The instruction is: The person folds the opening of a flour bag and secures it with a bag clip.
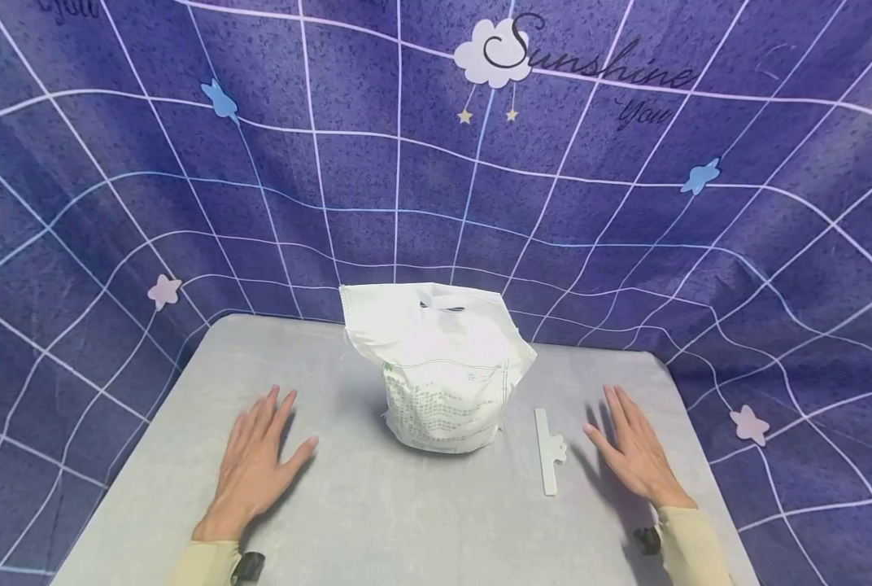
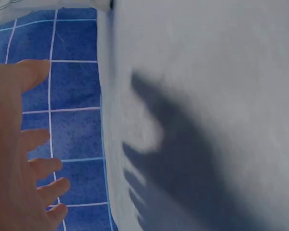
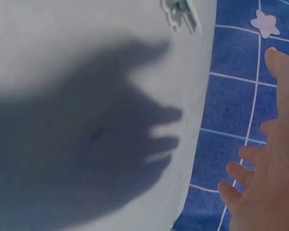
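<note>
My left hand (image 1: 256, 468) hovers over the left part of the table, fingers spread, nothing held; its shadow falls below in the left wrist view. My right hand (image 1: 635, 452) is held out the same way at the right, thumb toward the middle. Between them stands a white plastic bag (image 1: 443, 391) with green print on its lower part and a handle slot near its top. A pale bag clip (image 1: 548, 452) with a scalloped side lies right of the bag, nearest to my right hand. Part of the clip (image 3: 180, 12) shows at the top of the right wrist view.
The grey-covered table (image 1: 407, 521) ends at a back edge just behind the bag. A blue-purple curtain (image 1: 377, 187) with a white grid, stars and lettering hangs behind and along both sides.
</note>
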Available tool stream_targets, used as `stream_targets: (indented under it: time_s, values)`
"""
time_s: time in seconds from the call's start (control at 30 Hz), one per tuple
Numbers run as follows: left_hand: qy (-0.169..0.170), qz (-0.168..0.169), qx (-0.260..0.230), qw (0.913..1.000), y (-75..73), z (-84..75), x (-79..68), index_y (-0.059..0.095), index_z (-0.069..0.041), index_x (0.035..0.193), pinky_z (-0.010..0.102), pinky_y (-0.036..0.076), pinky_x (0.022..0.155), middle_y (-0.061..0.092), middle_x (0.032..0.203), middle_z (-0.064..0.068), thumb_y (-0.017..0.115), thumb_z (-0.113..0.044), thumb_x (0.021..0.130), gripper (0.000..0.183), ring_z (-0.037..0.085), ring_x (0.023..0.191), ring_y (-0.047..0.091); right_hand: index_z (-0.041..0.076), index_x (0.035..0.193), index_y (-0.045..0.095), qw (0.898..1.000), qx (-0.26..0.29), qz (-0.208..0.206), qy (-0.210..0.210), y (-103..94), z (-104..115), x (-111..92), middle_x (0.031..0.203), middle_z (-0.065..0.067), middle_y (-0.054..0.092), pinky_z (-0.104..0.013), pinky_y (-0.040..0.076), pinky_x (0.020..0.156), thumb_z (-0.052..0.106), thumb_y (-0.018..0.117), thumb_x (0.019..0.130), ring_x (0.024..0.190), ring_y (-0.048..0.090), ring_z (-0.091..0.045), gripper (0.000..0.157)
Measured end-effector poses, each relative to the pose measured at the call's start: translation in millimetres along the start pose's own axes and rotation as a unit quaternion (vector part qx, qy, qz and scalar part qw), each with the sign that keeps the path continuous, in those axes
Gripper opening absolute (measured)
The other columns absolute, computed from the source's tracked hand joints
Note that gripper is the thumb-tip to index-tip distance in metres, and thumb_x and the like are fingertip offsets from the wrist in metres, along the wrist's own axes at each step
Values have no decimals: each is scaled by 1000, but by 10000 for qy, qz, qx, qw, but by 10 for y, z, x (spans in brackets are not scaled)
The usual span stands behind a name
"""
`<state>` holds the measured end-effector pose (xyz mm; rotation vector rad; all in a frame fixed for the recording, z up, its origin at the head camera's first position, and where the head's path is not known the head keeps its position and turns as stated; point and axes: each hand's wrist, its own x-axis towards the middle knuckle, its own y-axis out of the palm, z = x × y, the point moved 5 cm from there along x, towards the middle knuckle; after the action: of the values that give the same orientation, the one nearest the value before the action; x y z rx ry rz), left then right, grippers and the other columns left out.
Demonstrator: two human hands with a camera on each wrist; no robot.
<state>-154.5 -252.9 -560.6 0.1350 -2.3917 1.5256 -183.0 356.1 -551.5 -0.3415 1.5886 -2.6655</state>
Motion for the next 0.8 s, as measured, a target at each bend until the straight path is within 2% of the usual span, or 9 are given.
stream_targets:
  time_s: [0.13,0.2,0.33,0.43,0.63,0.8]
  values:
    - [-8,-73,-307,9995,-4,-65,31,33,-12,169,46,-2,135,30,172,24,69,-49,101,85,47,157,27,12,173,19,9996,295,8,39,-8,73,19,173,-29,22,-74,21,123,43,61,109,154,24,-57,82]
    - [-37,-65,-455,9989,2,-99,49,33,-13,169,50,3,134,31,172,23,69,-48,102,84,47,157,29,12,173,18,9990,445,-8,18,-7,117,37,173,-29,23,-73,20,124,41,60,109,155,24,-56,81]
    - [-136,-85,-815,9965,11,-163,92,34,-17,169,63,22,128,34,172,18,70,-45,102,81,46,155,33,10,172,21,9979,640,-76,-86,3,210,90,173,-27,25,-70,20,125,39,59,110,156,24,-53,78]
    - [-221,-143,-1097,9936,-8,-216,133,34,-23,170,67,31,121,36,173,13,71,-43,103,79,46,153,36,11,172,21,9973,718,-92,-129,6,273,131,173,-24,27,-69,21,125,39,58,111,157,25,-52,77]
    - [-418,-255,-1546,9868,-75,-307,223,34,-27,170,67,33,120,39,171,10,68,-42,106,74,45,152,39,19,173,19,9953,949,-135,-141,-2,396,203,175,-19,27,-69,22,126,38,58,111,157,26,-50,76]
    - [-651,-310,-1812,9808,-95,-364,270,37,-26,168,66,33,120,43,168,11,67,-43,106,71,43,151,41,18,173,20,9931,1157,-146,-99,17,504,253,175,-19,26,-69,20,126,38,57,111,158,25,-50,75]
